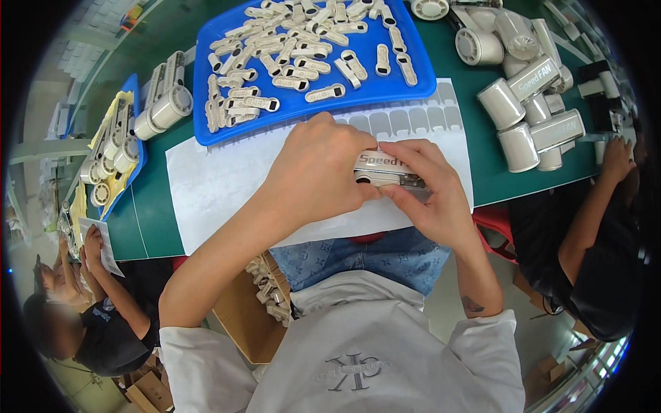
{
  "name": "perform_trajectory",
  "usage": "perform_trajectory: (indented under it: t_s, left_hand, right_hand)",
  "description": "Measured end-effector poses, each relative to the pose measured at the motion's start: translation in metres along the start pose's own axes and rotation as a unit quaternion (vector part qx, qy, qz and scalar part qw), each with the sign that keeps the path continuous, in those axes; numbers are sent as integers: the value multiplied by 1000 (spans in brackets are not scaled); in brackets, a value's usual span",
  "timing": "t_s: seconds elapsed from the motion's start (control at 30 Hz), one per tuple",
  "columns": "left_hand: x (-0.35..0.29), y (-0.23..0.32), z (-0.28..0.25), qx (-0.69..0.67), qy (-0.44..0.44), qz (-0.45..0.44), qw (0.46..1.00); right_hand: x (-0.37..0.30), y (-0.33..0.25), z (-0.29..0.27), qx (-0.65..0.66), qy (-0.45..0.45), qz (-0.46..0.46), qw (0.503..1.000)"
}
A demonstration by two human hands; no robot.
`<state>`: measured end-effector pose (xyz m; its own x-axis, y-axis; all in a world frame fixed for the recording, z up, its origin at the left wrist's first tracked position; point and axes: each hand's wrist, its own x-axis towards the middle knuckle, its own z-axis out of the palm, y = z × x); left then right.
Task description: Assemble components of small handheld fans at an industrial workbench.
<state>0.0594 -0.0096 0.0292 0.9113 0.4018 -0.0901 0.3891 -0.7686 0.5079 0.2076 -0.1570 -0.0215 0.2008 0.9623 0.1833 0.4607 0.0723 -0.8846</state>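
My left hand (310, 168) and my right hand (435, 191) meet over the white paper sheet (220, 186), both closed on a white handheld fan part (374, 161) with lettering on its side. The left fingers wrap round its left end. On the right, my thumb and fingers pinch the other end. Between the hands a dark round spot and a clear or dark section show on the lower side; the rest lies under my fingers. Just beyond, a blue tray (201, 82) holds many small oblong white plastic pieces (323, 93).
On the green table (492, 186), assembled white fans (530, 124) are piled at the right. More fans (165, 103) stand left, beside a blue tray with yellow lining (110, 148). A cardboard box (251, 323) of white parts sits below. Co-workers (585, 255) are seated on both sides.
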Motion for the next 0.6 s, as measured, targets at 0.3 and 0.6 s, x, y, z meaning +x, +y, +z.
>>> perform_trajectory:
  t_s: [0.3, 0.6]
  left_hand:
    - [-10, -13, -9, -41, 23, 52, 998]
    - [-78, -27, -6, -428, 291, 57, 854]
  right_hand:
    - [3, -3, -15, 76, -7, -35, 996]
    - [-67, 6, -67, 388, -46, -48, 919]
